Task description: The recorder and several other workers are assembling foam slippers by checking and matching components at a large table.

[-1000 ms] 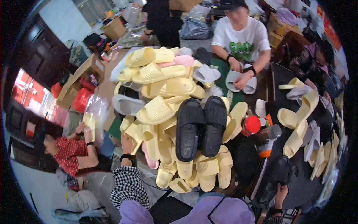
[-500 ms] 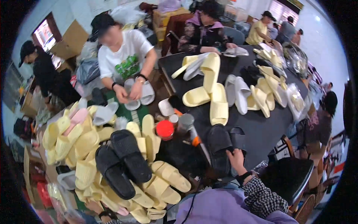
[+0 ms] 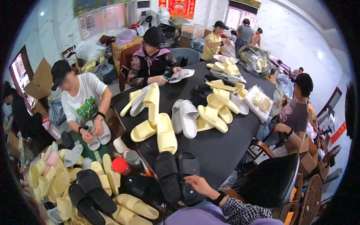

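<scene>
white walls rise behind people seated around a black tabletop (image 3: 225, 150). from the head view, black slippers (image 3: 168, 177) lie side by side at its near corner, presumably so one hand reaches both. yellow slippers (image 3: 166, 134) sit just beyond; a loose heap of slippers (image 3: 62, 182) lies past the left edge, perhaps kept close. the right hand (image 3: 200, 185) is loosely spread, gripping nothing visible, fingers over the right-hand slipper; contact is unclear. its forearm slants up leftward, sleeve checked. the left hand is out of view, its state unknown.
</scene>
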{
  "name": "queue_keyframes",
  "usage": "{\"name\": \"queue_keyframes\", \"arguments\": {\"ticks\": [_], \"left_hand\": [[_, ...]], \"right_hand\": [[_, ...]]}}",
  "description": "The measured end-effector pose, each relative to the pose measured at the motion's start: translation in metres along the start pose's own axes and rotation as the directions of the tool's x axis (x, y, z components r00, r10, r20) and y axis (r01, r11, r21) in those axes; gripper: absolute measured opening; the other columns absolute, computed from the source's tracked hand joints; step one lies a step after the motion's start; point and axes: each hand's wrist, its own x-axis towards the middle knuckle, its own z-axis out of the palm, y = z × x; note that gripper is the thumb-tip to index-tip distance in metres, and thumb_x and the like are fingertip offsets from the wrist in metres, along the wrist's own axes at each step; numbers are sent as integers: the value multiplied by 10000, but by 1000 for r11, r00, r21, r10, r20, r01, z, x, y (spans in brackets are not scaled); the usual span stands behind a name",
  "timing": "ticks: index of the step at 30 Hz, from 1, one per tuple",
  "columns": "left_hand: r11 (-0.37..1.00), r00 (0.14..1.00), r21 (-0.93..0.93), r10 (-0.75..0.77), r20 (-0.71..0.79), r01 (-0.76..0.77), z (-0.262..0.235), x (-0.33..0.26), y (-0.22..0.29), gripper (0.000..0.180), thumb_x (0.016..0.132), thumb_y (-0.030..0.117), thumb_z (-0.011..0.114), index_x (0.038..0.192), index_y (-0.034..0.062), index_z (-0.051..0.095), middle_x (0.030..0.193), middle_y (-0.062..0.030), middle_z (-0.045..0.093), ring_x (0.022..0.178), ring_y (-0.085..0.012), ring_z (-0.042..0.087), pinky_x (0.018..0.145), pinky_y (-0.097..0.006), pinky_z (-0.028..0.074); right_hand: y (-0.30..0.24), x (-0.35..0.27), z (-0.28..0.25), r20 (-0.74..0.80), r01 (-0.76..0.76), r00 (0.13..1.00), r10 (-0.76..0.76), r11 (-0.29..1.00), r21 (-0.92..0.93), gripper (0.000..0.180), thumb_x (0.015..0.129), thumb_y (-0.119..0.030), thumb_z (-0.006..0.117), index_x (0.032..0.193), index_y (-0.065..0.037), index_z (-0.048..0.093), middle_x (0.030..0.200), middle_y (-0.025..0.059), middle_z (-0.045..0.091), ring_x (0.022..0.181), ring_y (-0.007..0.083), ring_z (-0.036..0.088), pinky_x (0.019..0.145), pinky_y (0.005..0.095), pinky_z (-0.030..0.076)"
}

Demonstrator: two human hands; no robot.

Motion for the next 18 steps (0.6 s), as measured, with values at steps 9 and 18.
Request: {"name": "queue_keyframes", "arguments": {"ticks": [9,18], "left_hand": [[776,719,-631,432,544,12,126,-7,150,285,921,124,523,1182,35,594,1256,-150,541,1143,-325,492,985,-435,388],[652,431,-600,757,491,-463,248,-44,210,541,858,294,659,1336,101,496,1418,-179,388,1319,-391,337,1084,-538,259]], "right_hand": [[-17,-45,-67,-104,156,973,-204,923,-352,184,846,11,577,1011,-35,646,1102,131,600,942,340,618,791,382,526],[-27,-72,-67,-208,38,967,-147,891,-453,95,837,15,602,920,6,646,1003,140,621,867,301,625,747,377,526]]}}
